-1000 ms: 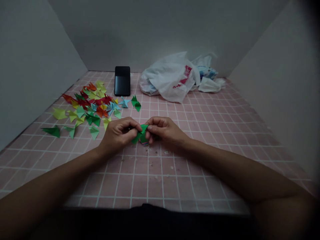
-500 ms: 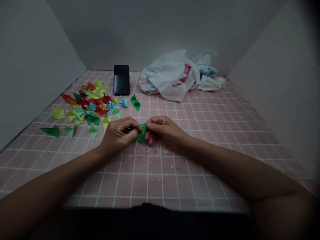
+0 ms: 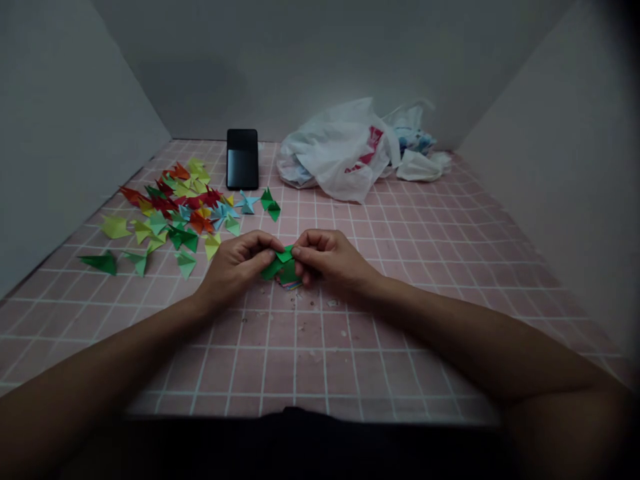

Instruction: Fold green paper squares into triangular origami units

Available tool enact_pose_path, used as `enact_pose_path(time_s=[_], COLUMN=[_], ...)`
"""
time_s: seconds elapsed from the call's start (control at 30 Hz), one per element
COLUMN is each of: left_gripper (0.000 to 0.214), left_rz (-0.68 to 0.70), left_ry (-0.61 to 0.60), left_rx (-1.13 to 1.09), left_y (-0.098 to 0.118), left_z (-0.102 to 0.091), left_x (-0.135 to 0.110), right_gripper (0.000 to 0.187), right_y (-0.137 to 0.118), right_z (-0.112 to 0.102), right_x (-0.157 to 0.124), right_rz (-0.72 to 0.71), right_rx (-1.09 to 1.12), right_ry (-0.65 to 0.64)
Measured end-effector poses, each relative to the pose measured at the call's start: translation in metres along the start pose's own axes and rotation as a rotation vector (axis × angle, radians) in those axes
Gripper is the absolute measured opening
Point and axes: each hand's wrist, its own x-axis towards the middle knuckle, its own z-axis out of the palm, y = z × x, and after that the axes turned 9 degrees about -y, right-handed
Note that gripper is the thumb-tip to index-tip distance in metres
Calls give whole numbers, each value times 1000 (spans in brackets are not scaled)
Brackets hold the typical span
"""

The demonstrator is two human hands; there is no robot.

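Between my two hands is a small folded piece of green origami paper [image 3: 285, 255]. My left hand [image 3: 243, 260] pinches its left side between thumb and fingers. On its right edge, the thumb and fingertips of my right hand [image 3: 327, 257] are closed. Just below the held paper, a stack of coloured paper sheets [image 3: 290, 286] lies on the table, green on top with other colours along its edge. My hands and the held paper partly cover that stack.
Many folded paper cranes [image 3: 185, 207] in several colours lie at the left. A black phone [image 3: 243, 160] stands upright behind them. White plastic bags [image 3: 335, 147] sit at the back. Small scraps are scattered over the pink checked tablecloth [image 3: 400, 360], with walls around it.
The green paper has tilted and shows more of its folded face. My left thumb has shifted slightly up and left, and more of the paper stack shows below.
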Motion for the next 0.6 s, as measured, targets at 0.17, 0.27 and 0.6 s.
enact_pose_path(time_s=[0.17, 0.27, 0.6], left_gripper=[19, 23, 29], left_rz=[-59, -118, -189], left_ry=[-9, -5, -61], left_rx=[-141, -182, -113], left_y=[-5, -4, 1], left_z=[-1, 0, 3], left_x=[1, 0, 2], right_gripper=[14, 13, 13], right_y=[-3, -4, -1], right_z=[2, 3, 4], right_x=[0, -1, -2], right_rz=[-14, -18, -27], right_rx=[-106, -152, -187], right_ry=[76, 103, 72])
